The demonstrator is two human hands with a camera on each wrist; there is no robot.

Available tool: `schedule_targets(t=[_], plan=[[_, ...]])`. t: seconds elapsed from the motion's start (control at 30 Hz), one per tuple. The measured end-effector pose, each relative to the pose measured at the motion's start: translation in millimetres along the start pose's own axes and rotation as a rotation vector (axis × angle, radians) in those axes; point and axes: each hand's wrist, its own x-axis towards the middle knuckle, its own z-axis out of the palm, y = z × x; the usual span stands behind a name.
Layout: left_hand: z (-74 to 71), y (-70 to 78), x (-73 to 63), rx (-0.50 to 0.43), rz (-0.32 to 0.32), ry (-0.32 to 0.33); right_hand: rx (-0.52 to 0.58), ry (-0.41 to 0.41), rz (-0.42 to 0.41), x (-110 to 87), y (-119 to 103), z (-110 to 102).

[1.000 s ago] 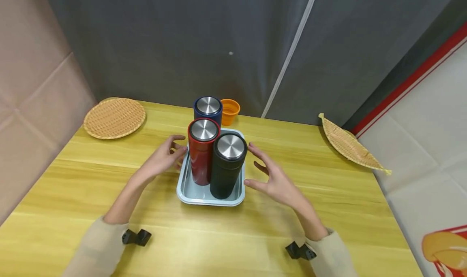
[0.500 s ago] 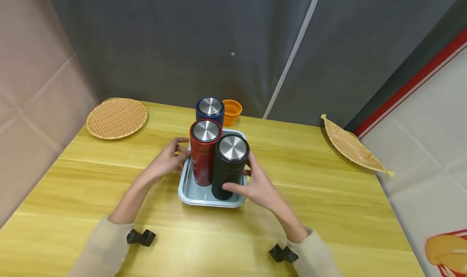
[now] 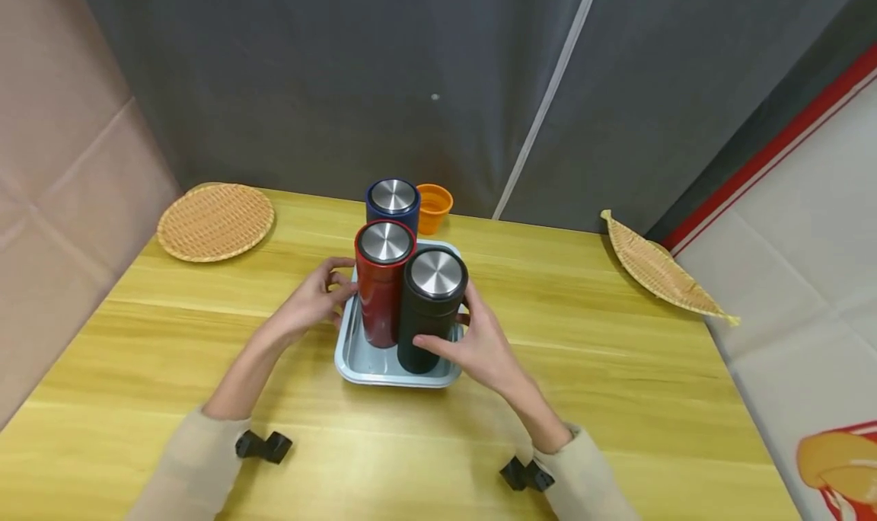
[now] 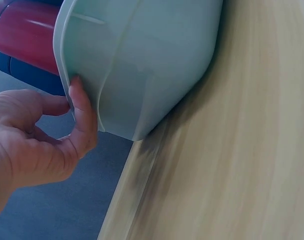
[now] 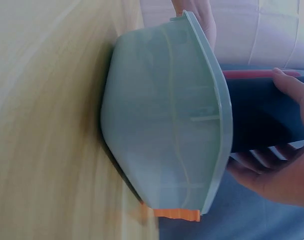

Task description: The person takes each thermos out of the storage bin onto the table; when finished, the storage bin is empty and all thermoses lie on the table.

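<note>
A pale blue-grey plastic bin [image 3: 397, 380] stands on the wooden table and holds several thermos bottles upright, all with steel-topped lids. At its rear is the blue thermos [image 3: 404, 218], partly hidden by the red thermos [image 3: 378, 300]; the black thermos [image 3: 419, 319] is at the front right. My right hand [image 3: 483, 347] grips the black thermos, thumb across its near side and fingers behind it, as the right wrist view also shows. On the left, my left hand [image 4: 47, 135] pinches the rim of the bin between thumb and finger.
An orange cup [image 3: 435, 209] stands behind the bin by the dark curtain [image 3: 308, 87]. One round woven tray [image 3: 215, 222] lies at the back left. A leaf-shaped woven tray [image 3: 661, 273] lies at the back right, near the white wall.
My right hand has moved left from beside the bin and taken hold of the black thermos. My left hand has come onto the bin's rim. The bottles stand as before.
</note>
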Motion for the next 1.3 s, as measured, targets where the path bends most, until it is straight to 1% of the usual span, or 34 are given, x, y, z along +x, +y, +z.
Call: schedule_targets(t=[0.17, 0.37, 0.47, 0.67, 0.93, 1.03, 1.13, 1.2, 1.3], plan=[[-0.1, -0.5, -0.5, -0.009, -0.007, 0.002, 0.024, 0.054, -0.037, -2.6, 2.1, 3.1], [1.1, -2.0, 1.5, -0.010, 0.017, 0.006, 0.011, 0.090, -0.057, 0.3, -1.0, 0.9], [2.0, -2.2, 2.1, -0.004, 0.024, 0.007, 0.012, 0.098, -0.062, 4.4, -6.0, -5.4], [2.1, -2.2, 2.7, 0.003, 0.011, 0.011, 0.014, 0.116, -0.095, 13.0, -17.0, -18.0], [-0.7, -1.1, 0.2, 0.037, -0.022, 0.027, 0.052, 0.132, -0.187, 25.6, -37.8, -37.0], [-0.7, 0.2, -0.7, 0.045, -0.026, 0.028, 0.054, 0.159, -0.214, 31.8, -47.0, -46.1], [-0.2, 1.0, -0.3, 0.049, -0.028, 0.022, 0.055, 0.204, -0.239, 39.0, -55.0, -56.0], [0.0, 1.0, 0.2, 0.052, -0.030, 0.017, 0.062, 0.230, -0.256, 43.9, -58.5, -62.5], [-0.4, -0.2, 0.5, 0.052, -0.042, 0.023, 0.074, 0.245, -0.261, 50.2, -59.4, -70.8]])
